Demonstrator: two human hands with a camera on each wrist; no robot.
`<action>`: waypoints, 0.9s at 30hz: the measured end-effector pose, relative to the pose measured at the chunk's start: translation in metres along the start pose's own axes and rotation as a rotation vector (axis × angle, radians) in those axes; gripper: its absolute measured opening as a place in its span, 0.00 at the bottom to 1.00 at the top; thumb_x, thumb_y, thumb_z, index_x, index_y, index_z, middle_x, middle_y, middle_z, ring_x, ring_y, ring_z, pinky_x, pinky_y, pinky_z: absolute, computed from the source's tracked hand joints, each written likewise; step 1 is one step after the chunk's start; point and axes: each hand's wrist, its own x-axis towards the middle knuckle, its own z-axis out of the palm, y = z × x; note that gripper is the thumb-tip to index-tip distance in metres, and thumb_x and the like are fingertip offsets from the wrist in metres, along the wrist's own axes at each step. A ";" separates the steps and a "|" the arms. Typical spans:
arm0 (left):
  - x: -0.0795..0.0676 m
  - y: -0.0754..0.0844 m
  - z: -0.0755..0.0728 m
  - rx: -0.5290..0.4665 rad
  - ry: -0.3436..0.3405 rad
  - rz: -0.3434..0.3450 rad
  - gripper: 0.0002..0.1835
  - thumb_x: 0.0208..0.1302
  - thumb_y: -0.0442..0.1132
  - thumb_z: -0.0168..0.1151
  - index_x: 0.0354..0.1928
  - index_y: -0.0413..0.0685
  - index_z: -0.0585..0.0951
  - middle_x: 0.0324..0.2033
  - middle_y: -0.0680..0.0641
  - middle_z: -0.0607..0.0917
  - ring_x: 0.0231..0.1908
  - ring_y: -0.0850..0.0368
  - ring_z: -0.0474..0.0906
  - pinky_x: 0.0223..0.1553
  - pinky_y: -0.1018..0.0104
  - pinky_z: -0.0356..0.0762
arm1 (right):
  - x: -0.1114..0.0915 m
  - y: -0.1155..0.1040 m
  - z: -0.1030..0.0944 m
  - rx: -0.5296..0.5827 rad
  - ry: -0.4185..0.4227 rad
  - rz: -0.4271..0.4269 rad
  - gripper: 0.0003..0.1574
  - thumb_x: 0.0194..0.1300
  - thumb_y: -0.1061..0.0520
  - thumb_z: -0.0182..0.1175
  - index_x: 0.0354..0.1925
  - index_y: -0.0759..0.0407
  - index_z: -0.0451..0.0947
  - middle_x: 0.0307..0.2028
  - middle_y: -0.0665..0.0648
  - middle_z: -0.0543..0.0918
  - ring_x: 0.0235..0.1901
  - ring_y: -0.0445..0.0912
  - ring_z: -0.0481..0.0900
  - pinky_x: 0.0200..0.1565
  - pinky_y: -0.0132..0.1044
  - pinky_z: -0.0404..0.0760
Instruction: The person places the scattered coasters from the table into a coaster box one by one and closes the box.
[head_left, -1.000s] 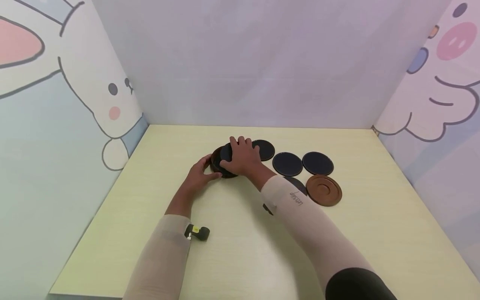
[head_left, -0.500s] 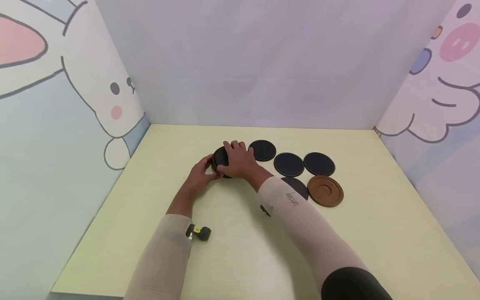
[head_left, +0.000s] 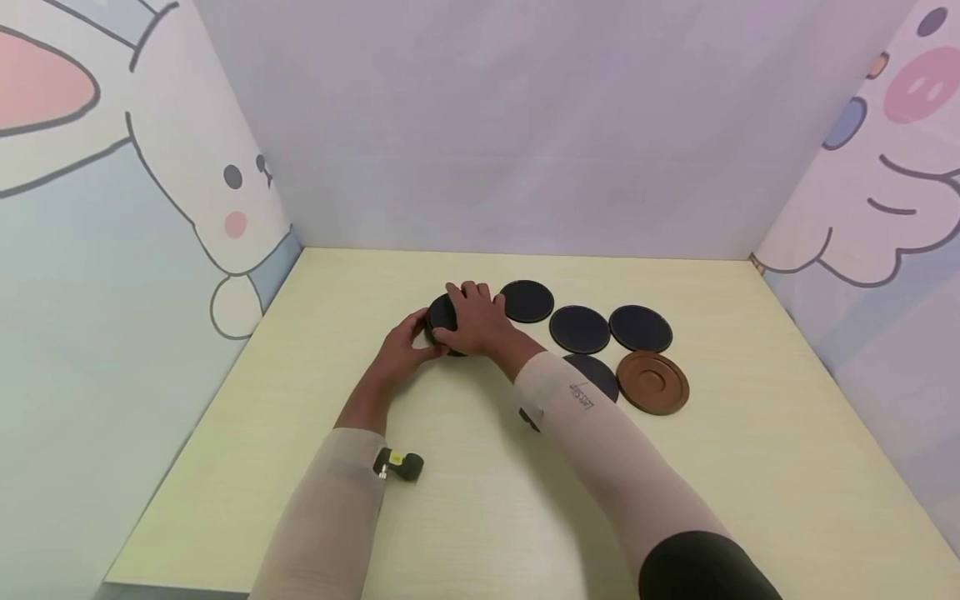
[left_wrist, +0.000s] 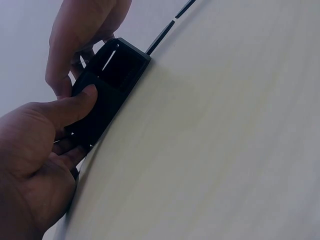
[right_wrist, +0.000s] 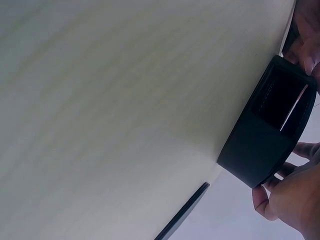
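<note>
The left hand (head_left: 396,352) grips the black, round, leather-like holder (right_wrist: 257,150), the right hand's (head_left: 478,325) grip spans a flat black disc (head_left: 442,312) atop it, and uneven pressing might jam the disc.

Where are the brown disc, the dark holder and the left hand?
Brown disc (head_left: 652,382): head view, middle of its upper face.
Dark holder (right_wrist: 257,150): right wrist view, outer wall beside the opening.
Left hand (head_left: 395,355): head view, back of the hand.

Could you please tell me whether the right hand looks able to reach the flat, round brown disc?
Probably yes: nothing covers the brown disc on the table, though the right hand would likely first have to release the round black holder.
</note>
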 end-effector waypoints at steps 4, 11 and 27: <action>0.000 0.001 0.000 0.004 -0.003 0.000 0.51 0.72 0.44 0.76 0.88 0.44 0.56 0.86 0.41 0.61 0.87 0.43 0.56 0.89 0.43 0.54 | -0.001 0.000 0.000 -0.013 -0.004 0.000 0.56 0.78 0.28 0.56 0.89 0.50 0.51 0.81 0.62 0.63 0.80 0.60 0.60 0.74 0.67 0.69; 0.000 0.001 0.000 0.010 0.007 0.007 0.50 0.71 0.43 0.76 0.87 0.44 0.58 0.86 0.40 0.62 0.87 0.42 0.57 0.89 0.44 0.54 | -0.004 0.001 -0.002 -0.031 -0.010 0.000 0.55 0.78 0.26 0.55 0.88 0.49 0.52 0.82 0.60 0.62 0.81 0.60 0.60 0.73 0.67 0.68; 0.002 0.000 0.000 0.017 -0.001 0.004 0.50 0.71 0.41 0.76 0.87 0.44 0.58 0.86 0.39 0.62 0.87 0.41 0.56 0.89 0.45 0.56 | -0.004 0.017 -0.002 0.097 0.037 -0.009 0.52 0.83 0.22 0.39 0.88 0.51 0.54 0.84 0.61 0.62 0.84 0.61 0.57 0.75 0.69 0.62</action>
